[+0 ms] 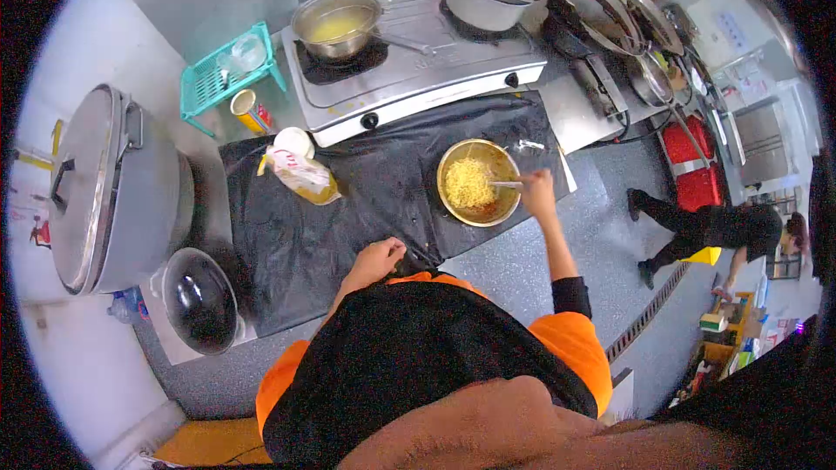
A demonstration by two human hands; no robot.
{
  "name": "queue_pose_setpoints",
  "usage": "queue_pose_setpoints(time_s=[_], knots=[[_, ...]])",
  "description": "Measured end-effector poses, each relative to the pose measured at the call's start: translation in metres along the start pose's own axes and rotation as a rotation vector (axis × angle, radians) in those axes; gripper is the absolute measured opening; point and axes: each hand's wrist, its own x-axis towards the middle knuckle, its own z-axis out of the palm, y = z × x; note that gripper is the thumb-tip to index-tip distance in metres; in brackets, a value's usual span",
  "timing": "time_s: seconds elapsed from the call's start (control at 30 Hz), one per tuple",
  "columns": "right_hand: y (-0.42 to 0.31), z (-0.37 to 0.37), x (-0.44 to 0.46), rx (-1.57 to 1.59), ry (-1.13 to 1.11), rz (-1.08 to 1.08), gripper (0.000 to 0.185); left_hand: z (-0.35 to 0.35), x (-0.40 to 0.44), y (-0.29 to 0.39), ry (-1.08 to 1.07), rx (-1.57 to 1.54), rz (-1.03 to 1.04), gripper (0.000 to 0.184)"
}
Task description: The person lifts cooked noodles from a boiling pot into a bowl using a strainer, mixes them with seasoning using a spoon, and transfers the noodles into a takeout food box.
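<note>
A round metal bowl (446, 205) stands on the black plastic sheet. In it lies a heap of yellow, crumbly or shredded food (468, 181), with reddish-brown bits along its lower side. My right hand (539, 194) is closed round the end of a light-coloured utensil (507, 184), whose other end reaches into the food; its tip is hidden, so I cannot tell its exact kind. My left hand (376, 263) rests by the sheet's near edge, close to my body, fingers curled in. Whatever those fingers may hold is hidden. Left of the bowl lies a partly yellow plastic bag (303, 176).
Behind the sheet stands a gas stove (409, 57) with a saucepan (338, 26) of yellow liquid and a larger pot (488, 9). A can (251, 111), teal rack (228, 74), big lidded pot (144, 200) and black bowl (200, 300) are leftward. Another person (714, 231) bends at right.
</note>
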Motion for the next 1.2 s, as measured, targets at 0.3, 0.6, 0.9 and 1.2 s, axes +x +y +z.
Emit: queue_pose_setpoints(time_s=[0.3, 0.6, 0.9, 1.2], knots=[[-0.024, 0.01, 0.017, -0.356, -0.042, -0.167, 0.014, 0.091, 0.09, 0.011, -0.196, -0.583, -0.195, 0.032], [-0.029, -0.07, 0.032, 0.073, -0.025, 0.151, 0.018, 0.159, 0.115, 0.032, 0.238, -1.073, -0.153, 0.022], [-0.024, 0.017, 0.014, 0.256, 0.042, -0.249, 0.012, 0.173, 0.116, 0.04, 0.412, -1.138, -0.052, 0.013], [-0.013, -0.039, 0.0, 0.344, 0.009, -0.601, 0.015, 0.167, 0.115, 0.049, 0.46, -1.157, -0.069, 0.012]])
